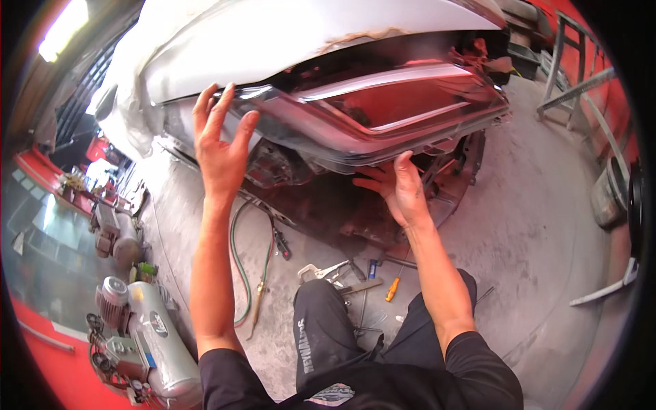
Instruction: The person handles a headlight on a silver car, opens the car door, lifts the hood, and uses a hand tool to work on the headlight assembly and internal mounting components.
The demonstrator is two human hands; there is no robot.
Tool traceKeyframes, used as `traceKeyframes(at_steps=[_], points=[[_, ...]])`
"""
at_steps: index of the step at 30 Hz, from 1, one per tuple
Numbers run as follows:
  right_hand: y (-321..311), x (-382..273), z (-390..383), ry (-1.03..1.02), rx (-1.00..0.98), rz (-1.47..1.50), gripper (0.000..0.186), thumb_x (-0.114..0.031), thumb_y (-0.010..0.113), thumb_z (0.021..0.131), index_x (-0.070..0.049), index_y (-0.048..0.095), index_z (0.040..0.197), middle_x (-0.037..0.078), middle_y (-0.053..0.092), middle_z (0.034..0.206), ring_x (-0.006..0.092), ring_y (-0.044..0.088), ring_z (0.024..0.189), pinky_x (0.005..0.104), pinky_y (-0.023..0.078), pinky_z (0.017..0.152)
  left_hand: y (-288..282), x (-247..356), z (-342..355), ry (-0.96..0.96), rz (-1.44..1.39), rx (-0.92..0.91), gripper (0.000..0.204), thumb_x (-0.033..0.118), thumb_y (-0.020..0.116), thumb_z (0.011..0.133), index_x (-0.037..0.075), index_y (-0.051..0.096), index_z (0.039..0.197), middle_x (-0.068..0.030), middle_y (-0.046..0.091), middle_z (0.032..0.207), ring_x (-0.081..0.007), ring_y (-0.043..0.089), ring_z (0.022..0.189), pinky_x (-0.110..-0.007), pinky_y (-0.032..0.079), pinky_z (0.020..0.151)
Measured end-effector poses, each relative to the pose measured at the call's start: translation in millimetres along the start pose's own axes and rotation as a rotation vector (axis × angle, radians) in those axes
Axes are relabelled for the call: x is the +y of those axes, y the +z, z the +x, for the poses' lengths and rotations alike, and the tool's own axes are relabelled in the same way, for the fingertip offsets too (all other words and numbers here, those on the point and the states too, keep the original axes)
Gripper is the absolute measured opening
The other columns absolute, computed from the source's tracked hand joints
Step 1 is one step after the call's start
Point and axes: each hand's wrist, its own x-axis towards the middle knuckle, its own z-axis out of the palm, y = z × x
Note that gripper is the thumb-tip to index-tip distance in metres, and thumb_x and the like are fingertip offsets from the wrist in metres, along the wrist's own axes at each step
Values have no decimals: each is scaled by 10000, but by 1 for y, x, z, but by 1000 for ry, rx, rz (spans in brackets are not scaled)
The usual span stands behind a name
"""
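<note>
A large glossy headlamp unit (417,109) sits at the front corner of a silver car (287,34), below the edge of the panel. My left hand (222,143) is raised at the lamp’s left end, fingers spread near the panel seam; whether they touch is unclear. My right hand (400,188) is beneath the lamp’s lower edge, fingers apart and thumb up close to that edge; contact is hard to tell. Dark exposed bodywork (451,171) shows under the lamp, and pale covering (126,113) drapes the car’s left part.
On the floor (519,260) lie a hose (239,266), locking pliers (314,272), an orange-handled screwdriver (392,290) and other tools. A silver compressor (157,335) stands at lower left, another machine (119,236) behind it. Metal stands (567,68) and a bucket (608,198) are at right.
</note>
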Motion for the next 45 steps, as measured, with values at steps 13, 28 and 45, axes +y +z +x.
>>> traceKeyframes(at_steps=[13, 28, 45], points=[[-7, -6, -2, 12, 6, 10, 744, -624, 589, 914, -33, 500, 1357, 132, 630, 1272, 301, 656, 1123, 436, 563, 903, 8, 4, 5, -68, -53, 14, 375, 207, 690, 963, 91, 656, 1318, -121, 503, 1400, -256, 528, 1274, -401, 457, 1034], [-12, -9, -2, 19, -1, -32, 738, -608, 583, 934, -18, 492, 1368, 134, 615, 1287, 292, 656, 1118, 447, 556, 913, 46, 92, -9, 539, 91, -128, 321, -22, 700, 802, -24, 702, 1123, -191, 689, 1082, -392, 663, 1036, -477, 507, 964], [40, -41, -50, 274, 472, 92, 577, -446, 576, 1011, -8, 486, 1375, 83, 630, 1169, 204, 691, 996, 337, 585, 798, 102, 137, 49, 351, 464, -665, 687, 419, 672, 900, 179, 448, 1503, -286, 410, 1452, -454, 428, 1257, -575, 323, 1039]])
